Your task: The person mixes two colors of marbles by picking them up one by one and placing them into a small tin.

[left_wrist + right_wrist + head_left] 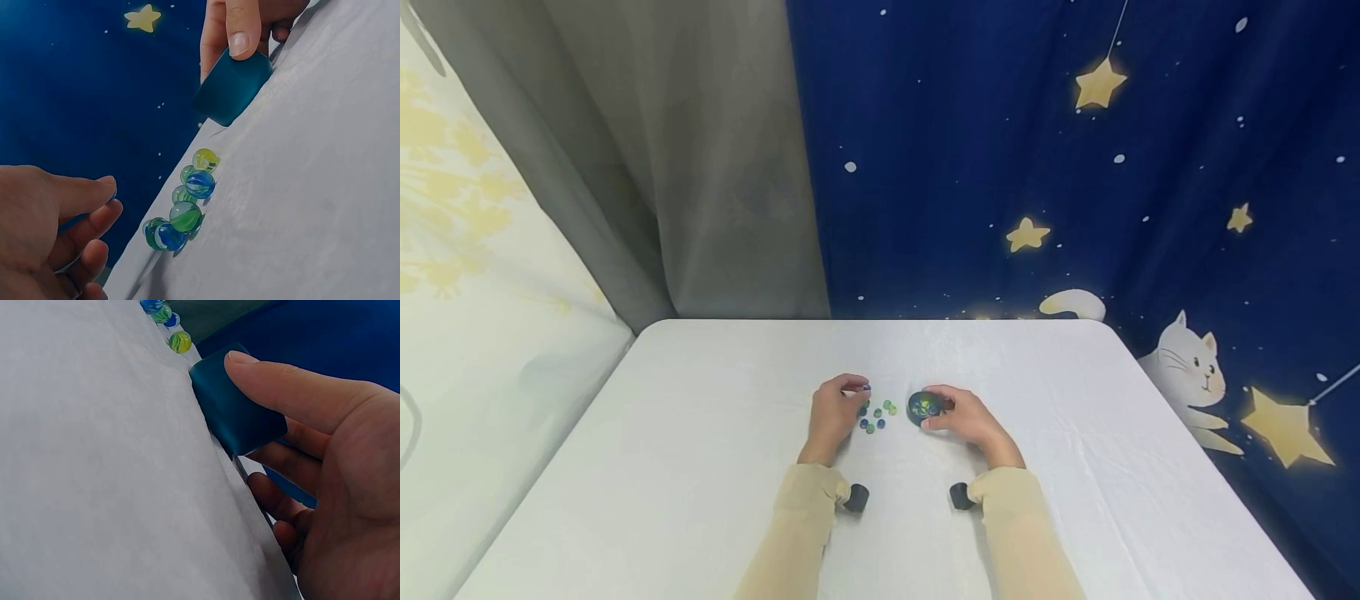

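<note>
My left hand (833,414) pinches a blue marble (867,387) between thumb and index finger, above the left side of a loose group of marbles. In the left wrist view the fingertips hide nearly all of it. Several glass marbles in blue, green and yellow lie on the table, among them a yellow marble (205,160) and a green marble (185,216). To their right, my right hand (968,415) grips a small teal bowl (228,403) by its side, thumb on the near wall. The bowl stands on the table, and several marbles show inside it in the head view.
A white cloth covers the table (700,467), whose far edge meets a grey curtain (737,167) and a dark blue curtain (940,167) with stars. Black wrist devices (857,498) sit at both cuffs. A pale curtain (490,333) hangs along the left side.
</note>
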`<move>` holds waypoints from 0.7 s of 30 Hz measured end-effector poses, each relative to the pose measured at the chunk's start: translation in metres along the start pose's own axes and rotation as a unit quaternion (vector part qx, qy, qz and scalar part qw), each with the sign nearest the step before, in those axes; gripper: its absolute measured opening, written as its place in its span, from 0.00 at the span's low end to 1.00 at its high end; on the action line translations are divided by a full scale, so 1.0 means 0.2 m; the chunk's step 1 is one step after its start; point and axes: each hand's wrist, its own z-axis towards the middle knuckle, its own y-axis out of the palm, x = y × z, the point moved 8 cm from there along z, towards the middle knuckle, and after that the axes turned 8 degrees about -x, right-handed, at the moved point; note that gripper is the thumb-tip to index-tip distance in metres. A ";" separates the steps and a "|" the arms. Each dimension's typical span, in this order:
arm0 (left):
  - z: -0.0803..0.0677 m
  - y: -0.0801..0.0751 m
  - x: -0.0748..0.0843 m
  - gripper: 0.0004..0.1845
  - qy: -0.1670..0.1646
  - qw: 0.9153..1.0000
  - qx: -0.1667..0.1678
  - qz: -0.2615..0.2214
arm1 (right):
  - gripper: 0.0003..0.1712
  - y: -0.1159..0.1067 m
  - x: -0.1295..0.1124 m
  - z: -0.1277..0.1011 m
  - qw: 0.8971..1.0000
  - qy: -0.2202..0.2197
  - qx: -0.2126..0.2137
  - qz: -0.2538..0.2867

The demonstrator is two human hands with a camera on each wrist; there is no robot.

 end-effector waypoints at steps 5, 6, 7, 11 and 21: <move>0.00 0.01 0.01 0.08 0.000 1.000 -0.004 -0.001 | 0.33 0.00 0.00 0.00 1.000 0.003 0.002 0.011; 0.00 0.01 0.01 0.08 0.000 1.000 -0.004 -0.002 | 0.33 0.00 0.00 0.00 1.000 0.003 0.002 0.011; 0.00 0.01 0.01 0.08 0.000 1.000 -0.004 -0.002 | 0.33 0.00 0.00 0.00 1.000 0.002 0.002 0.012; 0.00 0.02 0.02 0.08 0.001 1.000 -0.005 0.001 | 0.33 0.00 0.00 0.00 1.000 0.001 0.003 0.003; -0.01 0.04 0.04 0.07 0.012 1.000 -0.015 -0.008 | 0.34 0.00 -0.01 0.00 1.000 0.003 0.006 -0.012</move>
